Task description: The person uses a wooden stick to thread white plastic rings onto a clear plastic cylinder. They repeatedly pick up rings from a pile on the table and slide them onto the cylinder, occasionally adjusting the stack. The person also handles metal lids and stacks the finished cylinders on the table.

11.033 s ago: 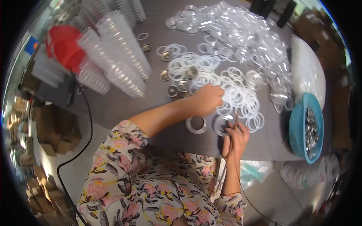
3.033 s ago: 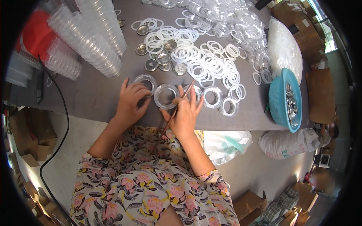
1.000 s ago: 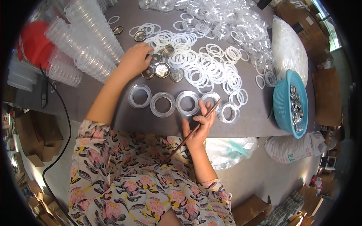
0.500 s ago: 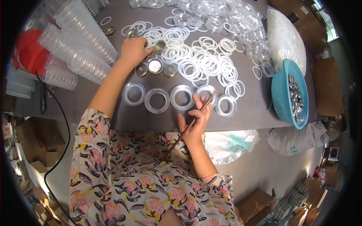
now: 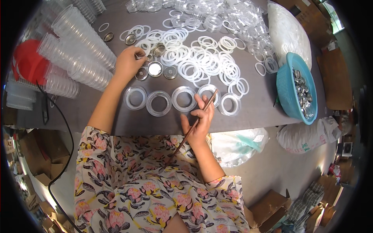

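My right hand (image 5: 200, 126) is turned palm up near the table's front edge. It holds a thin brown stick (image 5: 188, 134) slanting between thumb and fingers. My left hand (image 5: 131, 62) has its fingers curled beside a group of round metal caps (image 5: 170, 72); its fingertips come down at one small cap, and whatever they pinch is hidden. One cap (image 5: 155, 69) shines bright white inside. Several thick clear plastic rings (image 5: 159, 103) lie in a row before me, the stick's upper end over one of them. Behind them spreads a loose heap of thin white rings (image 5: 190, 70).
Stacked clear plastic cups (image 5: 83, 39) and a red round object (image 5: 29, 60) stand on the left. At the right edge sits a blue basket (image 5: 285, 87) of metal caps, near a full white bag (image 5: 289, 33). Clear plastic rings (image 5: 241, 21) are piled behind. A black cable (image 5: 64, 112) hangs left.
My left hand has drawn back toward me, away from a cap farther out. My right hand keeps the stick in about the same place. The whole view has shifted slightly.
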Demonstrator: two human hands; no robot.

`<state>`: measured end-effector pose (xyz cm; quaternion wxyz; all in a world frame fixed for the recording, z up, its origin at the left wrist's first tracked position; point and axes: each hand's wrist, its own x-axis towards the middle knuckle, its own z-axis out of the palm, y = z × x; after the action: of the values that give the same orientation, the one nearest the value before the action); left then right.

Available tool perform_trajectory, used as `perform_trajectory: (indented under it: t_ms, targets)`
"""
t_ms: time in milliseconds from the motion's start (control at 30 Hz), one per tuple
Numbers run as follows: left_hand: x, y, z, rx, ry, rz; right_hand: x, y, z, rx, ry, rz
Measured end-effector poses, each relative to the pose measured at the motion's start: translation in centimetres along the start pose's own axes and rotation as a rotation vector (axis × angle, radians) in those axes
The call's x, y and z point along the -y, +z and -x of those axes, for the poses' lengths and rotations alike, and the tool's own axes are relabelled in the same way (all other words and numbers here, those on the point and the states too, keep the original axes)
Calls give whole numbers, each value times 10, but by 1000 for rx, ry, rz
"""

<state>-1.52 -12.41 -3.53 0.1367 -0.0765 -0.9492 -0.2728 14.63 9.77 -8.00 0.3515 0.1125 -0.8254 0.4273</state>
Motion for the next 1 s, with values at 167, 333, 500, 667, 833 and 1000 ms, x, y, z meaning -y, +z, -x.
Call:
perform_trajectory:
  t_ms: [167,333,500,667,833,1000]
  targets:
    - [8,-5,-4,166,-117,175,1,-1,0,5,4,0]
    - [-4,-3,4,-143,106,-16,0,0,0,-3,7,0]
    - [-18,-10,21,-345,320,93,-3,0,-1,-8,-8,-12]
    - [-44,-27,58,-363,533,97,-2,0,-1,-9,-7,-2]
    - [-54,-32,105,-47,669,-47,-1,0,-1,-15,-20,-17]
    - [-49,-36,118,151,704,-39,-2,0,-1,-19,-21,-15]
